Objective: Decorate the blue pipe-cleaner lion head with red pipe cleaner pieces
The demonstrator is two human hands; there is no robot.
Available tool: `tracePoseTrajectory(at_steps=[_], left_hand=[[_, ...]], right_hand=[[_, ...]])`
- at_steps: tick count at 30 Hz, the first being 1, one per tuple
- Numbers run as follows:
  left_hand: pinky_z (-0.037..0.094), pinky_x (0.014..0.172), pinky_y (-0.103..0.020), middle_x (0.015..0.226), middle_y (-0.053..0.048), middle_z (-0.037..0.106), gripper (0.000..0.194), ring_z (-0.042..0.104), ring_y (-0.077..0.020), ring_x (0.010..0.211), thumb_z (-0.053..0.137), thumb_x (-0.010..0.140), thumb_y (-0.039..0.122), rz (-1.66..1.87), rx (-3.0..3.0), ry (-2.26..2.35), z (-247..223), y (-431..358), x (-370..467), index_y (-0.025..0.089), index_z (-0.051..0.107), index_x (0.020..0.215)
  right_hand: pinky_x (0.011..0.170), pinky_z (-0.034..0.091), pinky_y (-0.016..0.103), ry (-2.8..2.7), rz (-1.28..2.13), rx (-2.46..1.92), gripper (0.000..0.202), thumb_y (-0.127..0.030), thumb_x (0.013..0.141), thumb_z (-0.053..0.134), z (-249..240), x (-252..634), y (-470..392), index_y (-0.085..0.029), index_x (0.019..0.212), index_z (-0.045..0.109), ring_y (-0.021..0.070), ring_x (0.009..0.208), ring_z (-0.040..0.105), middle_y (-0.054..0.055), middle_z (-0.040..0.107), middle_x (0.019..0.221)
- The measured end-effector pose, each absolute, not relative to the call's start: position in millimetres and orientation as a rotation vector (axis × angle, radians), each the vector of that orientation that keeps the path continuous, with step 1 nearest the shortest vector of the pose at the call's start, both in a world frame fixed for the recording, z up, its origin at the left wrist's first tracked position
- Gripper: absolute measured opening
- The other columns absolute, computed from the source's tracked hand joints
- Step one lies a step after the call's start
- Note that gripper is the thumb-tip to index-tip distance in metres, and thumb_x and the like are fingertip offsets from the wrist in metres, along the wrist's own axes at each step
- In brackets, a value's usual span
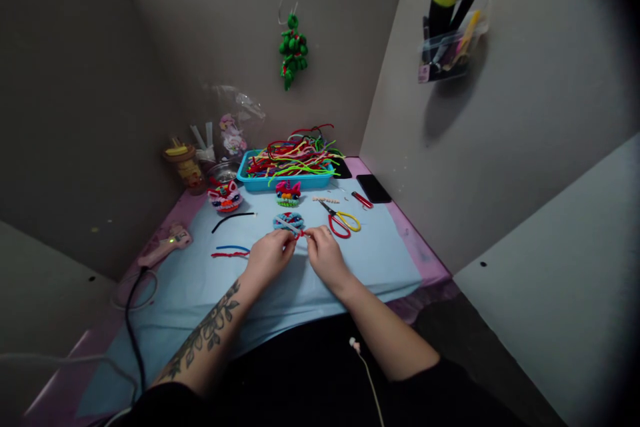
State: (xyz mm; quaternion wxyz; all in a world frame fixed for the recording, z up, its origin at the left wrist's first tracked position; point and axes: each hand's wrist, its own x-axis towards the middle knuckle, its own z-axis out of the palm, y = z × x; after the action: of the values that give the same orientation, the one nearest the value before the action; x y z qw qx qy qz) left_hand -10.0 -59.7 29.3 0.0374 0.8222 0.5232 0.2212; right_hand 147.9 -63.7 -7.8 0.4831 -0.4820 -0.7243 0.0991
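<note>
My left hand (pixel 270 255) and my right hand (pixel 326 255) meet over the cloth, fingertips pinched on a small red pipe cleaner (pixel 300 235). A pale grey pipe cleaner (pixel 287 223) slants away from the fingers. Just beyond lies a blue and red pipe-cleaner piece (pixel 283 217); whether it touches the fingers I cannot tell. Left of my left hand rest a blue pipe cleaner (pixel 233 248), a twisted red one (pixel 227 255) and a black one (pixel 233 217). Scissors with red and yellow handles (pixel 345 220) lie spread beyond my right hand.
Two pipe-cleaner animal heads, one pink (pixel 225 197) and one red-green (pixel 288 194), stand before a blue tray (pixel 285 183) of pipe cleaners. A pink glue gun (pixel 167 245) sits left. On the right are a red-handled tool (pixel 362 200) and a phone (pixel 374 189). Partition walls enclose the desk.
</note>
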Motion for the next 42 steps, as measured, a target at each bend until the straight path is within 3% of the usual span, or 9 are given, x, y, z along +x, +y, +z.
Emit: tracePoseTrajectory(at_steps=[9, 15, 25, 32, 37, 42], left_hand=[[0.044, 0.066, -0.026, 0.084, -0.007, 0.067, 0.022, 0.062, -0.0187, 0.078, 0.043, 0.090, 0.027, 0.442, 2.758, 1.648, 40, -59, -7, 0.019, 0.062, 0.085], [0.045, 0.070, -0.029, 0.082, -0.008, 0.066, 0.018, 0.060, -0.0221, 0.081, 0.048, 0.087, 0.023, 0.477, 2.796, 1.516, 51, -50, -11, 0.020, 0.064, 0.081], [0.043, 0.069, -0.027, 0.078, -0.006, 0.066, 0.018, 0.059, -0.0186, 0.076, 0.049, 0.083, 0.017, 0.476, 2.742, 1.273, 57, -41, -22, 0.020, 0.066, 0.078], [0.039, 0.059, -0.021, 0.069, -0.002, 0.064, 0.021, 0.054, -0.0131, 0.063, 0.053, 0.082, 0.030, 0.441, 2.301, 1.024, 64, -34, -33, 0.016, 0.068, 0.078], [0.035, 0.055, -0.020, 0.062, 0.002, 0.055, 0.030, 0.045, -0.0099, 0.058, 0.056, 0.080, 0.041, 0.365, 2.007, 0.860, 66, -33, -40, 0.013, 0.066, 0.080], [0.038, 0.059, -0.022, 0.064, 0.001, 0.055, 0.030, 0.048, -0.0110, 0.061, 0.060, 0.076, 0.042, 0.476, 1.835, 0.889, 62, -37, -39, 0.012, 0.062, 0.074]], right_hand=[[0.082, 0.050, 0.037, -1.920, 0.170, -1.180, 0.027, -0.006, 0.085, 0.042, -8, 149, -61, -0.017, 0.099, 0.061, 0.0216, 0.089, 0.056, 0.009, 0.058, 0.092], [0.079, 0.048, 0.034, -2.020, 0.132, -1.199, 0.029, -0.003, 0.083, 0.043, -9, 150, -62, -0.018, 0.099, 0.062, 0.0212, 0.086, 0.056, 0.009, 0.059, 0.090], [0.078, 0.044, 0.030, -2.091, 0.166, -1.127, 0.030, 0.000, 0.079, 0.044, -5, 157, -63, -0.020, 0.093, 0.063, 0.0191, 0.086, 0.054, 0.006, 0.058, 0.089], [0.078, 0.044, 0.030, -2.022, 0.397, -0.959, 0.028, 0.000, 0.080, 0.044, 2, 161, -66, -0.019, 0.089, 0.062, 0.0172, 0.086, 0.054, 0.004, 0.055, 0.087], [0.078, 0.044, 0.029, -1.896, 0.636, -0.815, 0.019, -0.006, 0.083, 0.048, 12, 160, -71, -0.019, 0.086, 0.062, 0.0159, 0.085, 0.054, 0.003, 0.056, 0.085], [0.073, 0.043, 0.027, -1.739, 0.816, -0.878, 0.013, -0.011, 0.081, 0.051, 17, 159, -72, -0.018, 0.083, 0.062, 0.0145, 0.080, 0.055, 0.002, 0.056, 0.083]])
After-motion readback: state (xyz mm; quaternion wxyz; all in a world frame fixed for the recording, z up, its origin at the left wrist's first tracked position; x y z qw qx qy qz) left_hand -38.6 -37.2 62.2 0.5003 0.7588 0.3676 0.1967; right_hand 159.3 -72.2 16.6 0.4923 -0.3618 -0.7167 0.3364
